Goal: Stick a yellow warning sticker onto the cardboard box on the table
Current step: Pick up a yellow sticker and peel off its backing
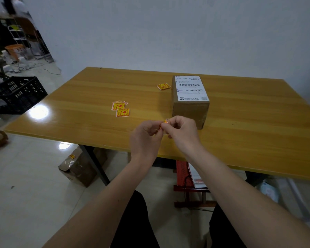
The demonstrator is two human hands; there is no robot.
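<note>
The yellow warning sticker (165, 122) is pinched between the fingertips of the left hand (145, 138) and the right hand (182, 131), held up over the near edge of the table (79, 97), with the cardboard box (190, 111) just beside it at 1 o'clock. It looks like the backing is being peeled, so pick slowly at one corner and touch the sticky side as little as possible. More stickers (121, 109) lie at 10 o'clock.
</note>
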